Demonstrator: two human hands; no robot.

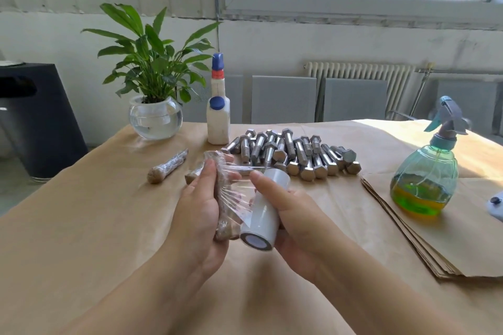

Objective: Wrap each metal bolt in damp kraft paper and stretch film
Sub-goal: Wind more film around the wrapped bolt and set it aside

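Film roll in right fingers — bolt in left.

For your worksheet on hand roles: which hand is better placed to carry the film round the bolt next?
The right hand: it already holds the stretch film roll, film stretched to the paper-wrapped bolt gripped by the left hand.

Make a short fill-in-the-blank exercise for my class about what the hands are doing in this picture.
1. The left hand holds a bolt wrapped in ____ paper.
2. The right hand holds a roll of stretch ____.
3. The bare bolts lie in a pile behind the ____.
4. The spray bottle holds ____ liquid.

Missing words: kraft; film; hands; green
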